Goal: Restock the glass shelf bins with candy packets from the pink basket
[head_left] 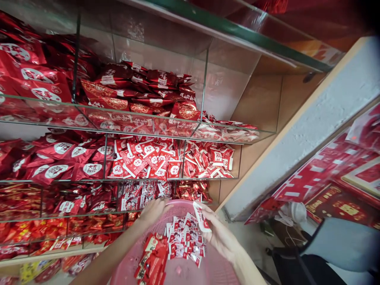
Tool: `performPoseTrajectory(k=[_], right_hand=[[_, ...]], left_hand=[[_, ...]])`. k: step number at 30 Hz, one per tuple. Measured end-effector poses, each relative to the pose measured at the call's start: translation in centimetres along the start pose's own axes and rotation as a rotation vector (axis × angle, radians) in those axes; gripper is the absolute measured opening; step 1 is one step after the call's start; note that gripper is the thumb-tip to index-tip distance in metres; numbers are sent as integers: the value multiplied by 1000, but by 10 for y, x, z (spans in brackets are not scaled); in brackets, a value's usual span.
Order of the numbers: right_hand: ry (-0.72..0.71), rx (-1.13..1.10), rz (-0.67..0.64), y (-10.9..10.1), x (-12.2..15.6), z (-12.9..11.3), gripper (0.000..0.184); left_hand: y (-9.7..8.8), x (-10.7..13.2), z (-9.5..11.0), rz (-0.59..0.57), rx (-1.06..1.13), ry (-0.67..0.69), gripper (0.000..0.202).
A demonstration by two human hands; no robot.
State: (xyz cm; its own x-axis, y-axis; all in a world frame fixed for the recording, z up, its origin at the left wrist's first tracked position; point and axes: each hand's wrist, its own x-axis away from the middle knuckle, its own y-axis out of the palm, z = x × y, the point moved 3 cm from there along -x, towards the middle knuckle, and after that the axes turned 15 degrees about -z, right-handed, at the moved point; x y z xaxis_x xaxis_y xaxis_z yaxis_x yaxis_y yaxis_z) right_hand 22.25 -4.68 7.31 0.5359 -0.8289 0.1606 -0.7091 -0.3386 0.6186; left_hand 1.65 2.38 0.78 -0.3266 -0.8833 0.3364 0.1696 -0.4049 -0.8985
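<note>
A pink plastic basket (219, 263) with a perforated wall is in front of me, below the shelves. My left hand (152, 215) is closed at its far left rim, fingertips partly hidden. Between the thumb and fingers of my right hand (218, 231) is a small red-and-white packet (202, 217), held above the basket's right side. Inside the basket, a pile of small white-and-red packets (185, 239) lies to the right of several larger red-and-gold packets (152, 259).
Glass-fronted shelves hold red packets in compartments, including small red-and-white packets (148, 158) and larger dark red bags (57, 170). A wooden side panel (258, 146) and white wall edge (297, 126) bound the right. Beyond are a grey-backed chair (341, 241) and red packaging (308, 170).
</note>
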Motion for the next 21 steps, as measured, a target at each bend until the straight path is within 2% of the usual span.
performPoseTrajectory(k=[4, 7, 13, 16, 21], right_hand=[[-28, 113, -1, -9, -4, 7, 27], [-69, 279, 104, -23, -8, 12, 24], [-155, 546, 309, -53, -13, 21, 37], [-186, 663, 318, -59, -13, 24, 37], [-163, 814, 313, -57, -13, 32, 35]], left_hand=[[0, 0, 0, 15, -38, -8, 48], [-2, 2, 1, 18, -55, -11, 49], [-3, 2, 2, -15, -49, -42, 49], [-2, 1, 2, -18, -57, -40, 50], [-2, 2, 3, -21, -78, -29, 49]])
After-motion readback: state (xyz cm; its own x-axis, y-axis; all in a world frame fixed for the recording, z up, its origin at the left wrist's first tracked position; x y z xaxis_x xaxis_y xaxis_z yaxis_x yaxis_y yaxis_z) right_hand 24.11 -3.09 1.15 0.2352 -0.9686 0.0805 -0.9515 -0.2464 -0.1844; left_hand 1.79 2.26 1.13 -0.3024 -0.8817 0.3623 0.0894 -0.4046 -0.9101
